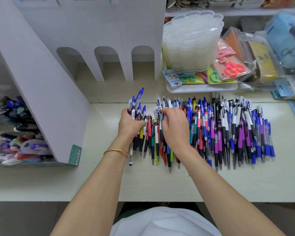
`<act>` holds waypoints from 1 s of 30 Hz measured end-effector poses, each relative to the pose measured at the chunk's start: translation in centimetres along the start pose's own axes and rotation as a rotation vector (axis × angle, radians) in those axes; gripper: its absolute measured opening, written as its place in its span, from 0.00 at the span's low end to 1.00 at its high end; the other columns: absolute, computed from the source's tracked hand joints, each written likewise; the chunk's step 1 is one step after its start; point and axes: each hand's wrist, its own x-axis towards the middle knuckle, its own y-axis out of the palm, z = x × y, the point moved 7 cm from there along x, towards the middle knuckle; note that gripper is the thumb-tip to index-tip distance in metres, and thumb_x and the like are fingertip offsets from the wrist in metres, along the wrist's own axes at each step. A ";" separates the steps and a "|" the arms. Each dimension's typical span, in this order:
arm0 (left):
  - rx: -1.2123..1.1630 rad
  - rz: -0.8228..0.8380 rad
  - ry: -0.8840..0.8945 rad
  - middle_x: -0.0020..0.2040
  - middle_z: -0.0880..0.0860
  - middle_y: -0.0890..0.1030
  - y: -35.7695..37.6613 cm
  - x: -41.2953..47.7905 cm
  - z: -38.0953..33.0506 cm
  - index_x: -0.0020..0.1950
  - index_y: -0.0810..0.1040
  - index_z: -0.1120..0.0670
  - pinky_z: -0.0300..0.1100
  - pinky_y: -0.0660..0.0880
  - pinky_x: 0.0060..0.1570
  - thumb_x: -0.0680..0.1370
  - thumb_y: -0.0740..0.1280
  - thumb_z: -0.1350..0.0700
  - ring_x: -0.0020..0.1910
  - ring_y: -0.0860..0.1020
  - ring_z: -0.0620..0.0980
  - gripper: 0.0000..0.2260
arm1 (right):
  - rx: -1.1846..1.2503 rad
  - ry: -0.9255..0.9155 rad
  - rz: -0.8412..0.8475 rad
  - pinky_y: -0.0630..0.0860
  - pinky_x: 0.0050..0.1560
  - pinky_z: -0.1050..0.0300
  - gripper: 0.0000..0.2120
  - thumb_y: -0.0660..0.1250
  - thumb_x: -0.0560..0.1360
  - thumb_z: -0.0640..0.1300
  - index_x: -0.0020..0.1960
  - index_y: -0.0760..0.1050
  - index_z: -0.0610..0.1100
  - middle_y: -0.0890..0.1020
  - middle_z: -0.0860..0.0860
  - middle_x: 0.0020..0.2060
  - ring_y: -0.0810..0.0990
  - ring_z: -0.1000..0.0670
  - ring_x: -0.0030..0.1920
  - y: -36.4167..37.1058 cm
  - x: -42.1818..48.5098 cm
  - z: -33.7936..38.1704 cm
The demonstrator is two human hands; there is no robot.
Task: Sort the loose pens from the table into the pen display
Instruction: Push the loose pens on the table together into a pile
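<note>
left hand (129,124) grips a pen bundle (137,106) — right hand (174,128) pinches a pen (160,123) in the pile (228,130). display (41,92) left of pile, scissors tray (201,90) behind it — labels unreadable.

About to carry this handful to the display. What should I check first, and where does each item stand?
1. Left hand grips the bundle of pens, fingers curled round it: ok.
2. Right hand pinch on a pen in the pile: cannot tell, its fingers cover it.
3. Table bare between hands and pen display: ok.
4. Free room in the display: cannot tell, its side panel hides it.
5. Pile fully sorted: not ok, many pens remain.
</note>
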 end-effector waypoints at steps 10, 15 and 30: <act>-0.125 0.013 -0.010 0.43 0.54 0.76 0.6 -0.7 0.5 0.59 0.68 0.54 0.47 0.79 0.42 0.69 0.70 0.66 0.39 0.76 0.50 0.22 | -0.013 -0.021 0.002 0.71 0.58 0.49 0.13 0.60 0.78 0.35 0.60 0.76 0.42 0.80 0.47 0.53 0.74 0.47 0.57 -0.1 0.1 0.6; -0.225 0.042 -0.069 0.43 0.55 0.77 0.4 -1.1 1.2 0.59 0.69 0.55 0.49 0.81 0.42 0.70 0.69 0.67 0.37 0.79 0.52 0.20 | -0.015 -0.035 0.002 0.72 0.57 0.52 0.14 0.60 0.78 0.36 0.61 0.76 0.42 0.80 0.48 0.53 0.74 0.48 0.57 -0.2 -0.1 1.0; -0.584 -0.009 0.049 0.42 0.58 0.75 -2.6 -2.2 -3.6 0.52 0.69 0.54 0.49 0.79 0.40 0.69 0.67 0.69 0.34 0.76 0.54 0.17 | 0.365 0.144 0.057 0.71 0.58 0.62 0.14 0.57 0.79 0.36 0.61 0.76 0.43 0.79 0.52 0.54 0.75 0.55 0.55 -0.7 -0.9 1.7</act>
